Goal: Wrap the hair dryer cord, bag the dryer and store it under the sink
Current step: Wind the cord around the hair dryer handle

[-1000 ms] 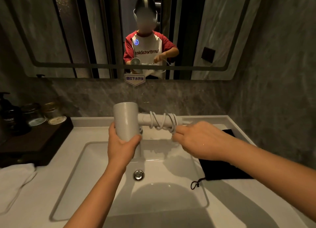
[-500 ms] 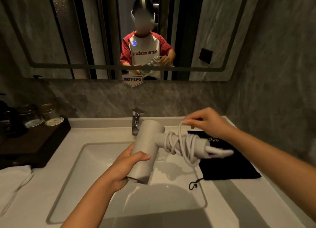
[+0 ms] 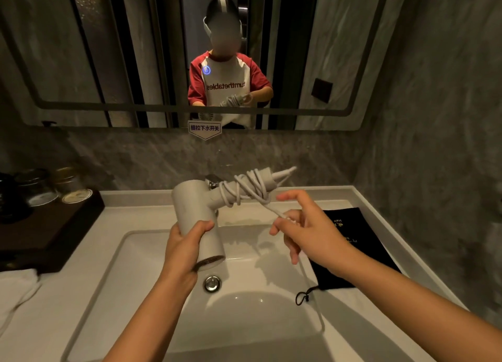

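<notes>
My left hand grips the barrel of the white hair dryer above the sink basin. The dryer's handle points up and to the right, and the white cord is coiled around it in several loops. My right hand holds the loose run of cord just below and right of the handle, pinched between the fingers. More cord trails down from that hand over the basin. The black drawstring bag lies flat on the counter to the right, partly behind my right wrist.
A chrome tap stands behind the dryer, and a drain plug sits in the basin. At the left is a dark wooden tray with jars and a white towel. A mirror spans the wall above.
The dryer's handle swung from pointing right and down to pointing up and right. My right hand dropped from above the handle to below it, drawing the cord around.
</notes>
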